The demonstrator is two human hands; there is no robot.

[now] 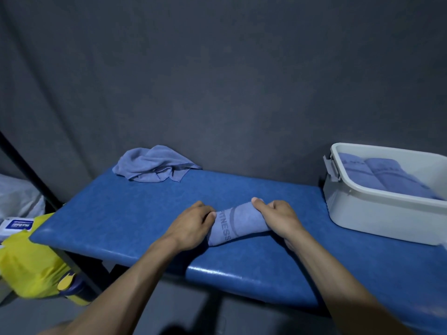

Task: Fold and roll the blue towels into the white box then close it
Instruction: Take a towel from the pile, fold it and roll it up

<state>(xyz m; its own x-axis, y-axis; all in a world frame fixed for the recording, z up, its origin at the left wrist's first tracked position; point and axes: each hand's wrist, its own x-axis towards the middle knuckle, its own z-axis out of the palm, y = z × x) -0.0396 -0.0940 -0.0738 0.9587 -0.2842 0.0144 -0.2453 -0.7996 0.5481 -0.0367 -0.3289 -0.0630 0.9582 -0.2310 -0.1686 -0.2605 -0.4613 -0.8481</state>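
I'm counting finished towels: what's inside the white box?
The white box holds two rolled blue towels lying side by side. Its near wall hides the bottom, and the frame edge cuts off its right part.

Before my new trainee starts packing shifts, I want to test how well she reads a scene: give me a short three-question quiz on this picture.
1. True or false: the white box already holds rolled towels.
2. Which word is printed on the rolled towel that the left hand and right hand grip on the blue table?
3. Where does the crumpled towel lie? A) inside the box B) at the table's far left edge C) under the hands

Key: 1 true; 2 FITNESS; 3 B
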